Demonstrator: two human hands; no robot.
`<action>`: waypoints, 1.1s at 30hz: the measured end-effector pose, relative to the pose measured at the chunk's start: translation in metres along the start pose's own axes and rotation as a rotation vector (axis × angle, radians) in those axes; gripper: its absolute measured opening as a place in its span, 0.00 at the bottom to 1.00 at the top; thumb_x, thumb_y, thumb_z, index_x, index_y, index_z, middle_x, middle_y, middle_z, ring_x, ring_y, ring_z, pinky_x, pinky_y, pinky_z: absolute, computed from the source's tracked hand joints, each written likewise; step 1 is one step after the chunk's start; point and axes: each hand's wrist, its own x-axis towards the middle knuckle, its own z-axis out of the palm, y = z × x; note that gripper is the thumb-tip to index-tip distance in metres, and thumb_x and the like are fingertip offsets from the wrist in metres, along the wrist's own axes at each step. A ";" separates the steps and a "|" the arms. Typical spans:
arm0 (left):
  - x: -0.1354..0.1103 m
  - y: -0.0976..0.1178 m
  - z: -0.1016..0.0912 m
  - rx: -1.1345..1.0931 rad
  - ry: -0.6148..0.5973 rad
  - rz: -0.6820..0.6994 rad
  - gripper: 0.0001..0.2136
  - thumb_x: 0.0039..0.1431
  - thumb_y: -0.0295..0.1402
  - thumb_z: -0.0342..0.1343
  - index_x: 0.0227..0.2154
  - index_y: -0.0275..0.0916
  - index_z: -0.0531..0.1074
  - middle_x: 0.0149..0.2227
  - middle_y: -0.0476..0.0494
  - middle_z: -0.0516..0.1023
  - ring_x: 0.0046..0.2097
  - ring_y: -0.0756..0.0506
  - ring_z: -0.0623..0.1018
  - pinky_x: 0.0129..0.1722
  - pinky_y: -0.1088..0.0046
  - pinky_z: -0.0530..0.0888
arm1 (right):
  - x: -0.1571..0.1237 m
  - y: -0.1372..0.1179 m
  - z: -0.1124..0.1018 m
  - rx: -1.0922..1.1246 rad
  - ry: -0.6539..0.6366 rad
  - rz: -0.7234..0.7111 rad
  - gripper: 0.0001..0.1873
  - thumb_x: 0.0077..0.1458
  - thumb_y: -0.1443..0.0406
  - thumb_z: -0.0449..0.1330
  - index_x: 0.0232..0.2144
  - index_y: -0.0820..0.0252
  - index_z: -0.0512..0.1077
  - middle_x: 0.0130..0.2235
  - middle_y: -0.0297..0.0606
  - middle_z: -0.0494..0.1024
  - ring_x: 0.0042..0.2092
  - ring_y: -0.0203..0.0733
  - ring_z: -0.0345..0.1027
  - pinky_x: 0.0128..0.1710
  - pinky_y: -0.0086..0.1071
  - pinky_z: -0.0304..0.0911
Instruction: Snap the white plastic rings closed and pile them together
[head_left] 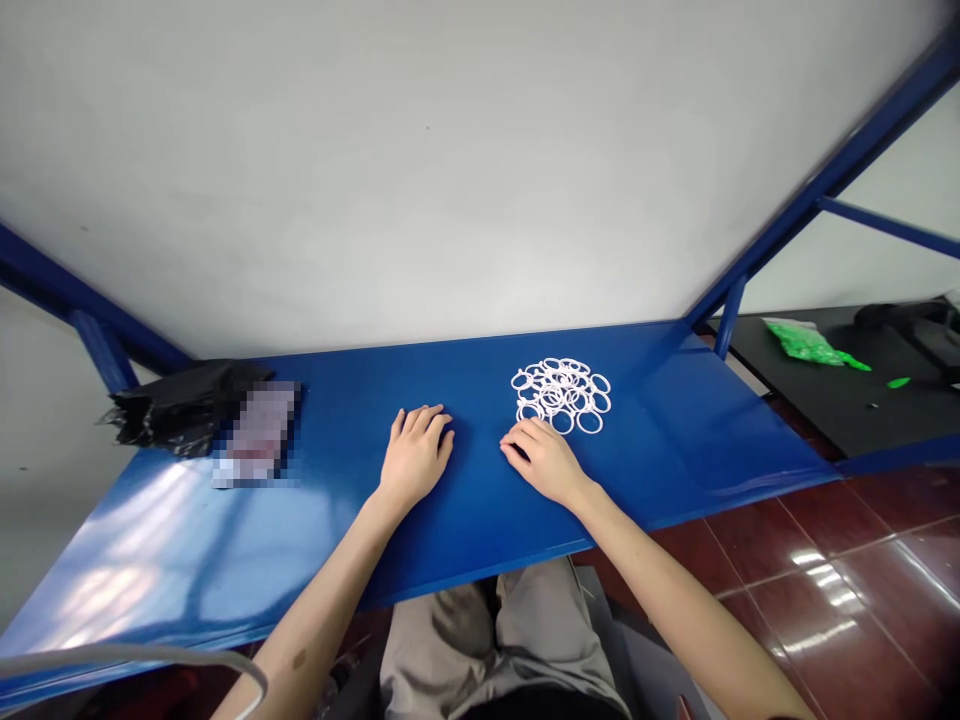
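Note:
My left hand (415,452) rests palm down on the blue table, its fingers spread and holding nothing. To the right, my right hand (546,460) lies on the table with its fingers slightly bent and the thumb a little apart; nothing shows in it. Just beyond its fingers is a pile of white rings (562,393), thin and round with small tabs, several overlapping one another. The knuckles of my right hand partly cover the nearest ring, and I cannot tell whether they touch it.
The blue table (472,520) meets a pale wall (450,200) at the back. A black plastic bag (187,405) and a blurred-out flat object (259,435) lie at the left. Blue frame bars slope at both sides. On a black table (795,390) at the right sits a bag of green pieces (806,343).

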 end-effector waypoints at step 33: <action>-0.001 -0.004 -0.002 -0.063 0.013 0.008 0.11 0.68 0.34 0.50 0.47 0.43 0.75 0.54 0.40 0.79 0.58 0.36 0.75 0.63 0.45 0.66 | 0.024 0.002 0.012 -0.257 -0.156 -0.166 0.08 0.68 0.65 0.58 0.44 0.59 0.77 0.44 0.41 0.78 0.46 0.46 0.68 0.44 0.39 0.67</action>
